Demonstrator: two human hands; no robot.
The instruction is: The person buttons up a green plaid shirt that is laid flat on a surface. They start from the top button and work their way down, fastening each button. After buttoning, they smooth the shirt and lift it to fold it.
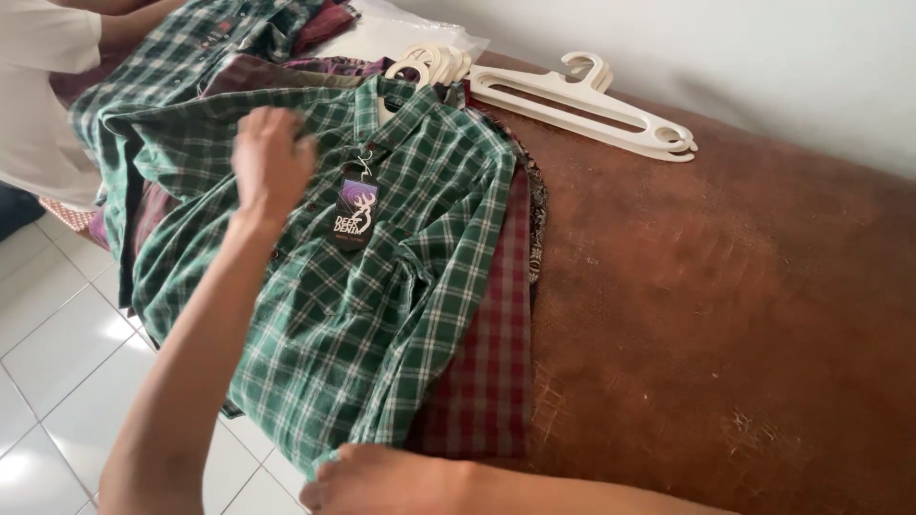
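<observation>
Green plaid shirt (pixel 382 286) is lying face up and buttoned on top of a stack of other shirts, at the left end of a worn brown leather surface (pixel 725 315), its lower hem hanging past the near edge. I'm pressing my left hand (pixel 272 162) down on the chest near the collar, fingers curled loosely on the cloth, pinching nothing that I can see. My right hand (pixel 382 477) is resting at the bottom hem, fingers closed on or over the edge; whether they're actually gripping fabric I can't tell. Judging it light, soft and floppy, no stiffness, likely sliding easily over the red plaid shirt (pixel 491 381) underneath. Best holds look like collar, shoulders or hem, since a mid-panel grab would just bunch it. Dark hang tag (pixel 355 212) is dangling from the button placket beside my left hand. White plastic hangers (pixel 582 105) are lying well apart at the far edge. Another person's pale sleeve (pixel 38 95) is showing at the upper left.
</observation>
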